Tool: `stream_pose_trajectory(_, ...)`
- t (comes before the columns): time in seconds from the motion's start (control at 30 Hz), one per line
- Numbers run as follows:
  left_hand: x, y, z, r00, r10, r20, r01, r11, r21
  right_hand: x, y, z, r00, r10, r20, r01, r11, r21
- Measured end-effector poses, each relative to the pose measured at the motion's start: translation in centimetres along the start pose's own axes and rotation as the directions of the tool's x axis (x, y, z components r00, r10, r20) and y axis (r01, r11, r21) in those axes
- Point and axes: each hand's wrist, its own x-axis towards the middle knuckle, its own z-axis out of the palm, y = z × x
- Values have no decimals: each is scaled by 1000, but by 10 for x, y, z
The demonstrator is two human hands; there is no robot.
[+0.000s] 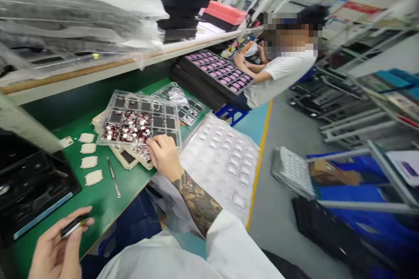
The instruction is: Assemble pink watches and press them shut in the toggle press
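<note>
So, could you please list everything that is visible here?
Flat workbench: one, green, left.
Plastic compartment tray: one, clear, centre-left.
Small loose parts: many, red, white and dark, in that tray.
Rectangular pads: four, cream, in a column.
Slim metal tool: one, silver, beside pads.
Dimpled sheet tray: one, white, right of bench.
Stacked rectangular trays: several, black, pink pieces in top one.
Wrapped stack: one, translucent white, upper left.
Metal racks: several, grey, right.
Person nearby: one, white shirt, beyond bench.
Left hand: one, bare, holding small dark object.
Right hand: one, bare, at clear tray's near edge.
</note>
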Motion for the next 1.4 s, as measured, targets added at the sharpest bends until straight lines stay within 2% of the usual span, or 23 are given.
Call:
stream_pose_trajectory(0.07, 5, -13, 15, 993, -55, 104, 58, 998, -21, 5, -4, 6, 999, 48, -7, -48, 999, -21)
stream_pose_trajectory(0.13, 12, -29, 21, 980, -100, 174, 98, 995, 20, 8, -6, 9, 997, 79, -8, -79, 997, -14)
stream_pose_trajectory(0.2, 18, -42, 21, 972, -140, 189, 132, 990, 54, 4, -6, 8, 997, 76, -34, -75, 997, 34)
stream_pose_trajectory(0.27, 22, -49, 20, 972, -169, 165, 166, 986, 31, -7, -3, 1, 987, 88, -137, -74, 992, 102)
stream_pose_trajectory(0.3, 23, -48, 21, 973, -176, 148, 177, 984, 5, -16, -1, -4, 971, 122, -206, -94, 985, 142)
stream_pose_trajectory(0.37, 22, -43, 23, 975, -182, 129, 191, 980, -58, -36, 9, -15, 911, 248, -329, -177, 957, 231)
stream_pose_trajectory(0.43, 22, -36, 29, 971, -193, 144, 210, 971, -116, -54, 21, -24, 854, 363, -372, -256, 917, 307)
stream_pose_trajectory(0.5, 23, -31, 35, 967, -202, 157, 229, 958, -174, -67, 31, -27, 829, 411, -379, -285, 894, 346)
stream_pose_trajectory(0.6, 25, -30, 39, 969, -198, 145, 228, 947, -227, -80, 29, -24, 857, 415, -305, -289, 878, 382)
stream_pose_trajectory(0.73, 24, -30, 40, 967, -224, 118, 249, 928, -278, -88, 3, -16, 926, 330, -183, -224, 872, 435)
stream_pose_trajectory(0.83, 24, -29, 42, 958, -245, 146, 282, 892, -354, -81, -22, -10, 956, 249, -154, -143, 855, 498)
stream_pose_trajectory(0.93, 28, -28, 43, 945, -273, 177, 324, 846, -424, -62, -54, 1, 997, 72, -7, -55, 828, 558)
stream_pose_trajectory(1.0, 31, -28, 41, 936, -300, 181, 351, 815, -462, -49, -81, 12, 988, -66, 138, -17, 850, 527)
stream_pose_trajectory(1.07, 33, -27, 37, 925, -324, 198, 380, 783, -492, -37, -107, 27, 966, -116, 232, 9, 908, 418)
stream_pose_trajectory(1.17, 34, -24, 26, 898, -353, 262, 440, 724, -532, -24, -134, 49, 952, -73, 298, 10, 978, 207)
stream_pose_trajectory(1.23, 33, -23, 17, 870, -371, 324, 493, 649, -580, -18, -139, 59, 937, -27, 349, -23, 990, 139)
stream_pose_trajectory(1.3, 31, -23, 10, 864, -368, 343, 503, 613, -609, -15, -137, 63, 930, 0, 367, -79, 977, 199)
stream_pose_trajectory(1.33, 29, -24, 7, 878, -361, 316, 479, 642, -598, -16, -134, 62, 934, 0, 357, -109, 953, 284)
stream_pose_trajectory(1.4, 24, -27, 4, 917, -329, 226, 399, 780, -483, -18, -127, 56, 945, -22, 327, -158, 843, 514)
